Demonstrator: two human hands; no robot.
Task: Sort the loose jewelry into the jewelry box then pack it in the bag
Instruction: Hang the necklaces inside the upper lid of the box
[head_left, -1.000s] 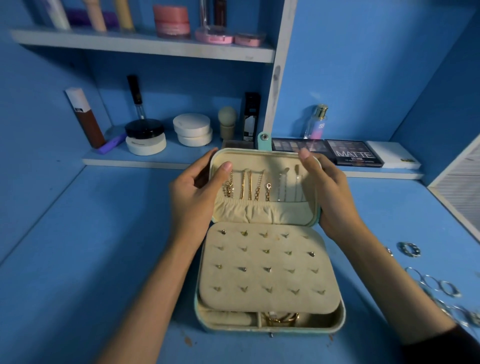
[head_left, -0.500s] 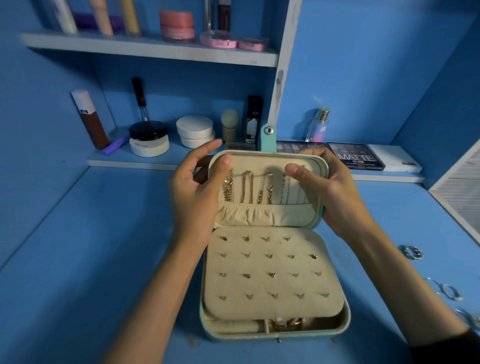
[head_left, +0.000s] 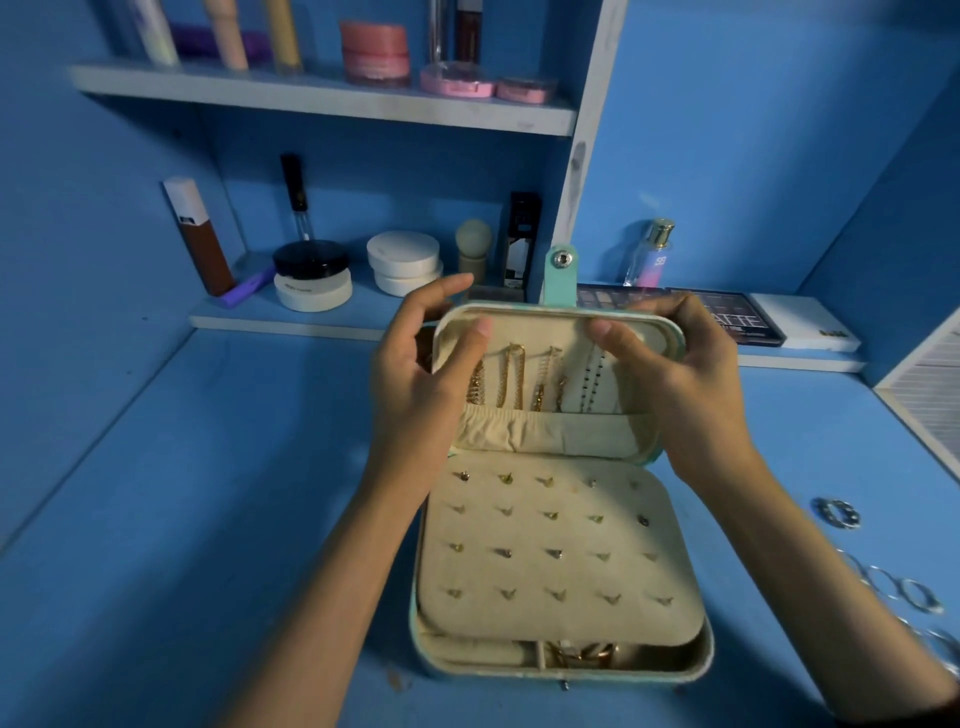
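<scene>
From the head camera, the jewelry box (head_left: 561, 670) is lying open on the blue table (head_left: 208, 519), near the middle of the scene, with its lid (head_left: 550, 332) standing up at the far side and a teal snap tab (head_left: 560, 275) sticking up from the lid's far rim. The left hand (head_left: 415, 374) is pinching the lid's left edge: its thumb (head_left: 470, 345) is pressing on the cream lining, the forefinger is reaching past the far left corner, and the other fingers are hiding behind the lid. The right hand (head_left: 680, 384) is gripping the lid's far right corner, its fingers curling over the rim and its thumb (head_left: 618, 343) lying on the lining. Gold chains (head_left: 511, 376) are hanging inside the lid between the two thumbs, just below them. Nearer, the earring panel (head_left: 556, 571) is covering the base, studded with small earrings. Loose rings (head_left: 836, 513) are lying on the table to the right, apart from both hands.
</scene>
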